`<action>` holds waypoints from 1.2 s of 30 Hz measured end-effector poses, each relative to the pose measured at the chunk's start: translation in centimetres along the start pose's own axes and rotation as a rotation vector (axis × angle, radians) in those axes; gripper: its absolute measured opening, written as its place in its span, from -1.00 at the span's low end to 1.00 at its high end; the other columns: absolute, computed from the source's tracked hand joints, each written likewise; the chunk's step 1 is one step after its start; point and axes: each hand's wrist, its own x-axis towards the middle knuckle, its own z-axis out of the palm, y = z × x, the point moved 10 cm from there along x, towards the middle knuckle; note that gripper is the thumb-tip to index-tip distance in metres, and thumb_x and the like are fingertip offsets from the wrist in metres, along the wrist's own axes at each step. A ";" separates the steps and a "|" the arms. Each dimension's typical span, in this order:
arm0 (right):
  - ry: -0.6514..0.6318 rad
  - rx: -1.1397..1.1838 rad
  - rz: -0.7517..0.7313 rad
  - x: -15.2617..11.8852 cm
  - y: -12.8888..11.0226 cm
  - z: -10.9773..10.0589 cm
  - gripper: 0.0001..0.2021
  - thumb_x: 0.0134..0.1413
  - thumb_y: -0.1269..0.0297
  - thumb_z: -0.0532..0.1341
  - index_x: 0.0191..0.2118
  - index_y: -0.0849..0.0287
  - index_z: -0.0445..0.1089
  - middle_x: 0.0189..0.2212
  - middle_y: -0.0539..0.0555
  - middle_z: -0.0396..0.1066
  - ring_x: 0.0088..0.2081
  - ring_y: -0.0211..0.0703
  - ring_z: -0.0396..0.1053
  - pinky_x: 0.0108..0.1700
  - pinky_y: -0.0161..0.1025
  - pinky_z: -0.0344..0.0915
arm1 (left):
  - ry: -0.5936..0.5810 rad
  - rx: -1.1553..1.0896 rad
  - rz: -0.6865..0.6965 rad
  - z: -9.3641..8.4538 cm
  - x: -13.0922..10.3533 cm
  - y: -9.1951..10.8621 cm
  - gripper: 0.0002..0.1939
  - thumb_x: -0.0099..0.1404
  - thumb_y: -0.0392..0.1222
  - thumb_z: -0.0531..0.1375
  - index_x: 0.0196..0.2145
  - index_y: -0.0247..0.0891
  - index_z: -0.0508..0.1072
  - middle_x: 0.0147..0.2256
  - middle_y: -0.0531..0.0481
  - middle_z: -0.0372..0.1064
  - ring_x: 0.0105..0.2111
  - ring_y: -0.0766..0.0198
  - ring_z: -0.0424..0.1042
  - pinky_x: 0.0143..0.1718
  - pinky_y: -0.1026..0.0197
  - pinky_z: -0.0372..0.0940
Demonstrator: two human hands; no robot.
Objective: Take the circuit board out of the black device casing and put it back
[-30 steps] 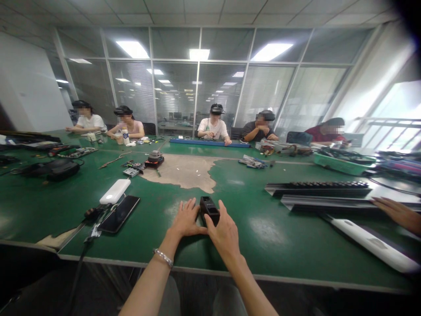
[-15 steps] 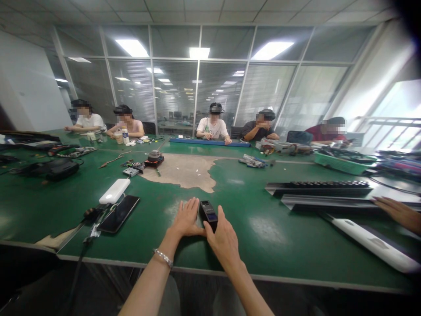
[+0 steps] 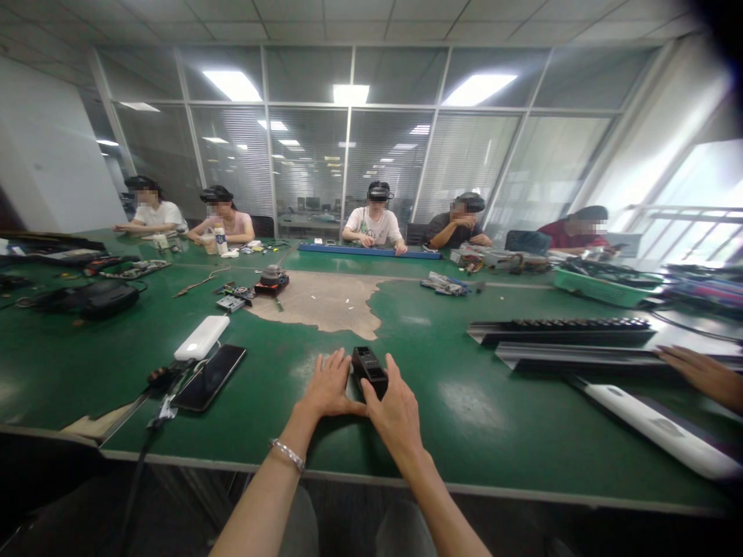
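A small black box-shaped device (image 3: 369, 370) stands on the green table (image 3: 255, 418) between my hands. My left hand (image 3: 332, 387) rests on the tabletop at the device's left, fingers spread, with its thumb reaching toward my right hand. On the other side, my right hand (image 3: 398, 402) has its thumb against the device's near part and its forefinger along the right side, so it grips the device. The lower end of the device is partly hidden behind that thumb.
At left lie a black phone (image 3: 210, 377), a white power bank (image 3: 202, 337) and cables. On the right are black metal rails (image 3: 569, 333), a white long tool (image 3: 662, 433) and another person's hand (image 3: 702, 375). Several people sit across the table.
The black device has tilted or shifted slightly up and its display no longer shows blue. My right thumb has moved a little onto it. My left hand has hardly moved.
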 end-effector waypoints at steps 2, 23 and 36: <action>0.041 0.047 0.022 0.8 -0.1 -1.2 -0.33 0.12 0.08 0.10 0.28 0.32 0.01 0.06 0.32 0.32 0.01 0.08 0.37 0.02 -0.04 0.27 | 0.001 -0.003 0.002 -0.1 0.0 0.0 0.18 -0.11 0.51 0.15 0.29 -0.26 -0.06 0.34 -0.25 -0.27 0.33 -0.11 -0.28 0.28 -0.22 -0.36; 0.148 -0.124 0.175 1.5 13.2 -3.9 -0.30 0.06 0.06 0.10 0.25 0.36 0.03 0.00 0.33 0.37 -0.02 0.14 0.37 0.00 -0.02 0.26 | 0.013 -0.026 -0.003 -0.6 -0.2 0.4 0.11 -0.14 0.60 0.08 0.19 -0.20 0.13 0.34 -0.21 -0.27 0.33 -0.12 -0.26 0.28 -0.21 -0.35; 0.192 -0.168 0.082 1.0 12.2 -3.4 -0.28 0.07 0.03 0.09 0.24 0.44 0.03 0.08 0.43 0.27 0.07 0.18 0.28 0.06 0.04 0.22 | 0.006 -0.033 -0.002 -1.0 -0.3 0.6 0.03 -0.08 0.58 0.08 0.18 -0.15 0.15 0.35 -0.15 -0.28 0.33 -0.11 -0.28 0.28 -0.21 -0.38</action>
